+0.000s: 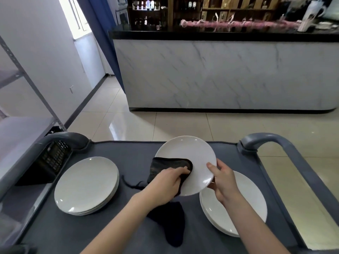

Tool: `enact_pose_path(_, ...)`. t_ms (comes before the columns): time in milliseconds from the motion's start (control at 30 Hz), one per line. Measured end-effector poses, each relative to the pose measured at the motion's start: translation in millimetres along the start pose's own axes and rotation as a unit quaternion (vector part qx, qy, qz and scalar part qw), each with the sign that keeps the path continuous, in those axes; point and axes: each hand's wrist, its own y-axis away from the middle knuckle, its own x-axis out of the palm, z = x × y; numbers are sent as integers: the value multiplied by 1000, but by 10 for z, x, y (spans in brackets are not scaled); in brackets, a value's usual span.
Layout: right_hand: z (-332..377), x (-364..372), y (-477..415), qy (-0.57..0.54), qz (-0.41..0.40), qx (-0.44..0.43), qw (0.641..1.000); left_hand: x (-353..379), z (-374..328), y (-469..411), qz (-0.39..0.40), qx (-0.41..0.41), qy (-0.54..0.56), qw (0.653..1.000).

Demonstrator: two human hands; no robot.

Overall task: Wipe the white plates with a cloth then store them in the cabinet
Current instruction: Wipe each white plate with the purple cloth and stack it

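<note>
A white plate (185,153) is held tilted above the grey cart top (132,158). My right hand (222,182) grips its right rim, thumb on the face. My left hand (165,184) holds a dark cloth (168,165) pressed against the plate's left half, and the cloth's tail hangs down below my wrist. A stack of white plates (86,186) sits on the cart at the left. Another stack of white plates (255,204) lies at the right, partly under my right forearm.
The cart has grey handles at the left (67,138) and right (271,140). A black crate (49,162) sits beside the left handle. A metal shelf rack (23,125) stands at the far left. A marble-fronted counter (220,74) crosses the room beyond tiled floor.
</note>
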Motion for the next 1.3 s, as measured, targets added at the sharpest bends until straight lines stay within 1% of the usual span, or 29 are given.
enact_pose_path(100, 6, -35, -1, -40, -9, 18, 999, 43, 27, 37, -5, 52, -7, 999)
enact_pose_path(200, -1, -15, 43, -57, 11, 21, 998, 98, 17, -13, -47, 72, -81, 993)
enact_pose_path(233, -3, -7, 59, -64, 16, 20, 998, 123, 9, -36, -50, 81, -104, 990)
enact_pose_path(333, 2, -12, 94, -81, 24, 18, 996, 224, -29, -73, -20, 94, -113, 989)
enact_pose_path(400, 21, -26, 118, -82, 36, 16, 996, 266, -52, -111, -14, 96, -118, 988)
enact_pose_path(500, 59, -54, 152, -74, 56, 5, 996, 231, -54, -231, -20, 85, -138, 987)
enact_pose_path(567, 89, -74, 181, -70, 63, -6, 996, 165, 5, -306, -38, 66, -165, 983)
enact_pose_path(700, 193, -107, 216, -52, 69, -38, 996, 38, 190, -331, -118, 17, -201, 972)
enact_pose_path(800, 282, -109, 214, -49, 68, -49, 995, 23, 273, -240, -154, -16, -168, 974)
enact_pose_path(867, 319, -89, 214, -49, 70, -54, 995, 56, 256, -128, -167, -19, -134, 977)
enact_pose_path(1033, 315, 12, 234, -86, 67, -40, 993, 230, -2, 122, -143, 19, -144, 979)
enact_pose_path(1167, 260, 96, 333, -97, 95, -19, 991, 238, -106, 17, -114, 49, -154, 980)
enact_pose_path(1300, 189, 154, 469, -79, 127, -13, 989, 125, -144, -169, -95, 105, -153, 978)
